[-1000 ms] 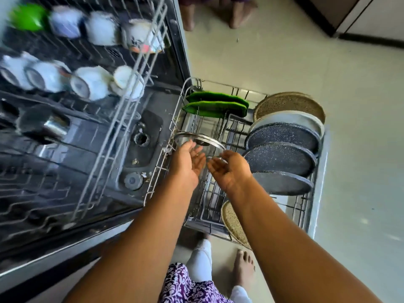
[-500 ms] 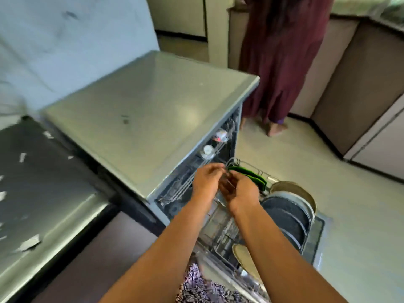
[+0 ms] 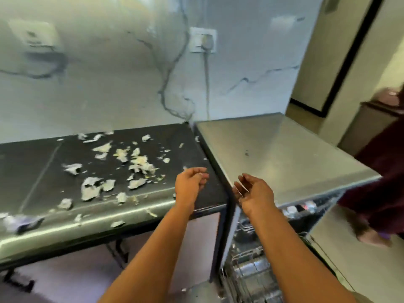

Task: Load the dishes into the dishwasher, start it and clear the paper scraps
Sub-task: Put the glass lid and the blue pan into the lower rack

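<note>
Up from the rack [image 3: 247, 272], we hold our left hand [image 3: 191, 182] and right hand [image 3: 253, 193] empty, fingers loosely curled, seemingly ready for paper scraps [image 3: 135, 162] littering the dark counter [image 3: 32, 171]; the dishwasher [image 3: 284, 158] stands open.

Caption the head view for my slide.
Empty left hand and right hand hover by paper scraps littering the counter.

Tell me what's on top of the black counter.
Torn paper scraps lie scattered over the black counter. The left hand hides part of its right end, so anything beneath cannot be seen.
</note>
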